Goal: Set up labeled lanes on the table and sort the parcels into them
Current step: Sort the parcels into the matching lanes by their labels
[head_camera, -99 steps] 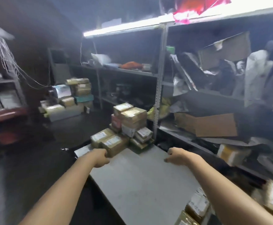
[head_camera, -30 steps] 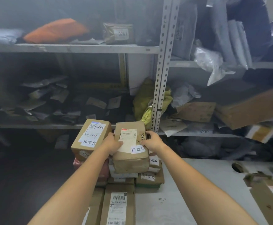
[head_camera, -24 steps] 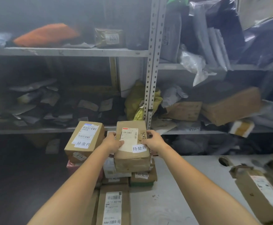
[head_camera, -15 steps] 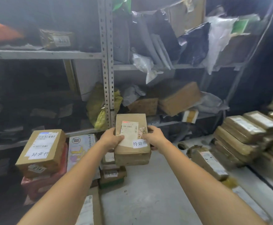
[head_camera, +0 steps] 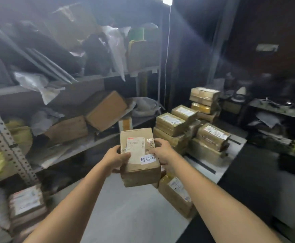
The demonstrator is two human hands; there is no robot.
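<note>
- my left hand (head_camera: 116,159) and right hand (head_camera: 162,151) are clamped on a brown cardboard parcel with a white shipping label and a handwritten white sticker (head_camera: 139,156), one hand per side, thumbs on top.
- the parcel is held in the air above the grey table top (head_camera: 125,207).
- step in hand, by my judgement: sorting, with the parcel in transit.
- a stack of taped brown parcels (head_camera: 187,125) stands at the table's far end. a dark strip (head_camera: 202,163) lies before it; i cannot tell whether it marks a lane.
- the next move calls for matching the sticker to its lane, then a flat, label-up set-down.
</note>
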